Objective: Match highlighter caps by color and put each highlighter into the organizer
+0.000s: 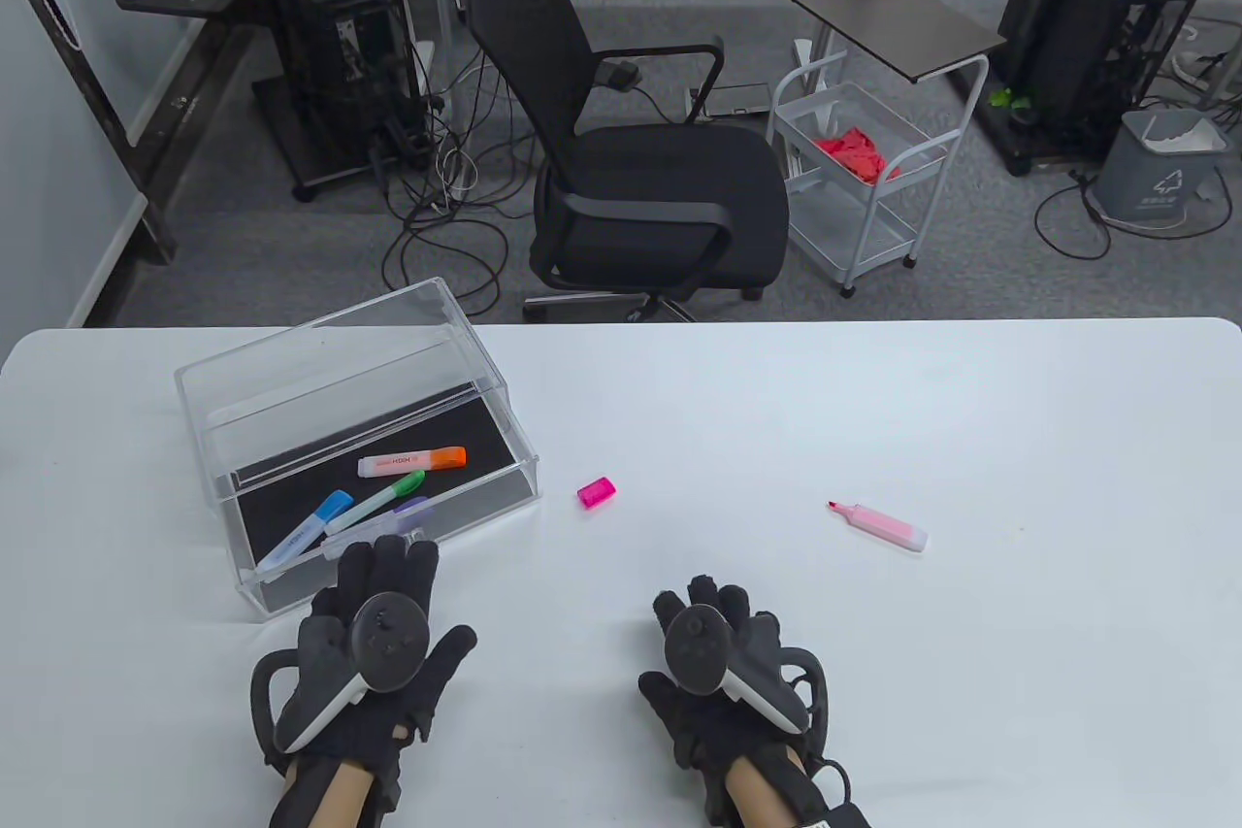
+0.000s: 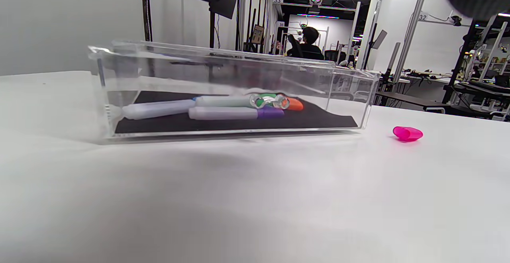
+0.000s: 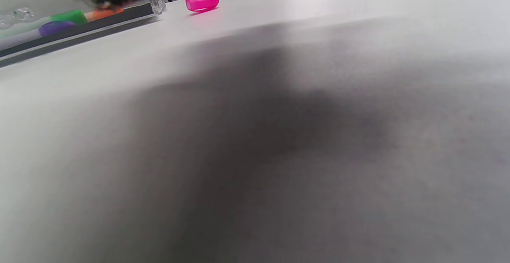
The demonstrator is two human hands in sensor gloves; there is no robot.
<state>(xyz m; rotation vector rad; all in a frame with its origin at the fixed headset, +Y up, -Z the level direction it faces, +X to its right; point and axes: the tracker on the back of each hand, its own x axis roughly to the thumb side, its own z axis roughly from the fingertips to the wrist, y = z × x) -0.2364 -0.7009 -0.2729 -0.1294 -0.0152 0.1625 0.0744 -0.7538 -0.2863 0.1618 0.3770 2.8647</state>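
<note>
A clear acrylic organizer [image 1: 225, 440] with a black floor stands at the table's left; inside lie capped highlighters: orange [image 1: 412, 461], green [image 1: 383, 498], blue [image 1: 306, 529] and purple [image 2: 237, 113]. A loose pink cap [image 1: 596, 492] lies on the table to the organizer's right, also low in the left wrist view as the pink cap [image 2: 407, 133]. An uncapped pink highlighter [image 1: 881, 525] lies further right. My left hand [image 1: 383, 576] rests flat just in front of the organizer, fingers straight, empty. My right hand [image 1: 713, 610] lies near the front middle, fingers loosely curled, holding nothing.
The white table [image 1: 873, 401] stretches wide to the right and front. Beyond its far edge stand a black office chair [image 1: 631, 158] and a white wire cart [image 1: 864, 178].
</note>
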